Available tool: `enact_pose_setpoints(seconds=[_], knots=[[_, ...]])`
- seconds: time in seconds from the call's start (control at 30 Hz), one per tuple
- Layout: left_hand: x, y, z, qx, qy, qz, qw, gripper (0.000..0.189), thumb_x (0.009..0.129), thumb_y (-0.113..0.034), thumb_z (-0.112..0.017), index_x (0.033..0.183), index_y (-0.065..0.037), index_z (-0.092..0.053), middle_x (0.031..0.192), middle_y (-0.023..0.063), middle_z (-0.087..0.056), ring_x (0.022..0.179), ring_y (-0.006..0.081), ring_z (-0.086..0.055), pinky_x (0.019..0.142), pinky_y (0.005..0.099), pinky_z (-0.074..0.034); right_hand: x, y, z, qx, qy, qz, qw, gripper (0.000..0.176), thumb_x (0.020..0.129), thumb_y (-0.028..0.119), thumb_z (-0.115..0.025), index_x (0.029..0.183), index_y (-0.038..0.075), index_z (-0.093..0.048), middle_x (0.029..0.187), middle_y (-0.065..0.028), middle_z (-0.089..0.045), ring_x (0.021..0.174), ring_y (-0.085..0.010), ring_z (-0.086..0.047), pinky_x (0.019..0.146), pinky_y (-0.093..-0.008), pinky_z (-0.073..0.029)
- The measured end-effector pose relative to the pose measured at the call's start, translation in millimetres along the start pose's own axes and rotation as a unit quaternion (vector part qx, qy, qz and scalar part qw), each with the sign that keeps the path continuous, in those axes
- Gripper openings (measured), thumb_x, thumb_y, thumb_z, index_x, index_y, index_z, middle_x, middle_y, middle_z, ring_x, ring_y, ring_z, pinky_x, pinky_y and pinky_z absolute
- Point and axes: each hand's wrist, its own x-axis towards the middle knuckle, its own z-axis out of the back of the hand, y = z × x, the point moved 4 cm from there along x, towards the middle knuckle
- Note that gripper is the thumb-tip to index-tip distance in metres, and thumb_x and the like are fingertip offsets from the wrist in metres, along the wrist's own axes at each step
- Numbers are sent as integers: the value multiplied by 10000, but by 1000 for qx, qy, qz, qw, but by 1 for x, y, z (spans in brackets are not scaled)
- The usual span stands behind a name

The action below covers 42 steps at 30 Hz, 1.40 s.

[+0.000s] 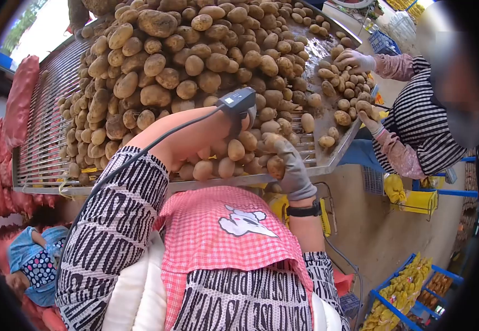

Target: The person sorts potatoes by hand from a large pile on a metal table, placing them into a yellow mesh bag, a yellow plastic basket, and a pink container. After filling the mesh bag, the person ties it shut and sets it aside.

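A big heap of potatoes [154, 64] covers the slatted metal table [41, 118] in front of me. My right hand [295, 174], in a grey glove with a black band at the wrist, is at the table's near edge. Its fingers are curled around a potato [276, 166], with other potatoes close beside them. My left arm reaches across the front of the heap. A black device with a cable [237, 100] is strapped at that wrist and hides most of my left hand [250, 117], which is over the potatoes; its fingers are out of sight.
Across the table's right end, a person in a striped top [424, 110] handles potatoes with gloved hands. Red mesh sacks [22, 102] are stacked on the left, near another person in blue [41, 265]. Yellow bags [396, 292] fill a blue rack at lower right.
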Motion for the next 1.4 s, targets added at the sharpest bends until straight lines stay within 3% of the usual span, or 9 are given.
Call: enact_pose_setpoints(seconds=[0.3, 0.4, 0.47, 0.5, 0.6, 0.77, 1.27, 1.37, 1.4], knots=[[-8, 45, 20, -132, -65, -117, 982, 294, 795, -260, -724, 1002, -54, -755, 974, 110, -745, 941, 272, -717, 805, 466, -561, -51, -14, 31, 180, -116, -33, 976, 453, 1011, 355, -572, 1377, 90, -540, 1225, -86, -645, 913, -192, -700, 710, -277, -581], [-26, 72, 19, -498, -97, -131, 852, 300, 849, -218, -707, 1082, -30, -724, 1012, 103, -729, 981, 253, -708, 793, 465, -578, -41, -8, 20, 124, -122, -31, 984, 429, 993, 322, -623, 1352, 98, -552, 1116, -30, -647, 811, -135, -667, 679, -261, -559], [-47, 81, 2, -856, -104, -169, 477, 347, 924, -190, -671, 1234, -37, -641, 1110, 115, -704, 975, 236, -702, 757, 405, -600, -23, -2, 7, 68, -99, -20, 993, 410, 983, 301, -647, 1325, 92, -561, 1056, -2, -629, 770, -101, -624, 657, -249, -536], [-65, 76, -7, -857, -107, -167, 475, 347, 924, -190, -671, 1234, -37, -641, 1110, 115, -704, 975, 236, -702, 757, 405, -600, -12, 2, -1, 12, -75, -7, 997, 391, 973, 280, -672, 1297, 86, -571, 996, 26, -611, 730, -66, -581, 635, -237, -513], [-112, 81, -48, -943, 3, -327, 54, 498, 1034, -343, -518, 1428, -45, -456, 1375, 173, -569, 997, 206, -675, 715, 311, -599, 18, 16, -34, 11, -10, -43, 999, 359, 962, 260, -694, 1253, 81, -583, 941, 65, -578, 689, -24, -501, 610, -207, -468], [-178, 52, -109, -959, -15, -207, -190, 538, 1038, -365, -494, 1461, -47, -395, 1357, 204, -548, 803, 206, -679, 632, 313, -612, 87, 23, -68, -63, 90, -82, 990, 357, 974, 309, -671, 1263, 118, -584, 938, 85, -571, 705, -7, -480, 605, -173, -424], [-223, -14, -176, -961, -48, -92, -258, 520, 1020, -324, -532, 1455, -71, -400, 1291, 162, -595, 863, 235, -694, 654, 326, -613, 148, 16, -74, -235, 202, -226, 924, 502, 922, 436, -649, 1356, 191, -584, 1220, 1, -608, 1034, -133, -554, 868, -331, -498], [-219, -4, -150, -989, -63, 17, 136, 563, 994, -294, -536, 1501, -106, -378, 1296, 187, -624, 1036, 309, -687, 823, 373, -582, 142, 19, -69, -253, 244, -258, 900, 509, 942, 423, -643, 1356, 134, -578, 1261, 1, -582, 1167, -142, -507, 972, -317, -437], [-211, -1, -147, -989, -63, 18, 135, 563, 994, -294, -536, 1501, -106, -378, 1296, 187, -624, 1036, 309, -687, 823, 373, -582, 141, 16, -66, -284, 250, -273, 885, 528, 933, 433, -670, 1349, 120, -581, 1239, 7, -590, 1151, -132, -511, 962, -308, -437]])
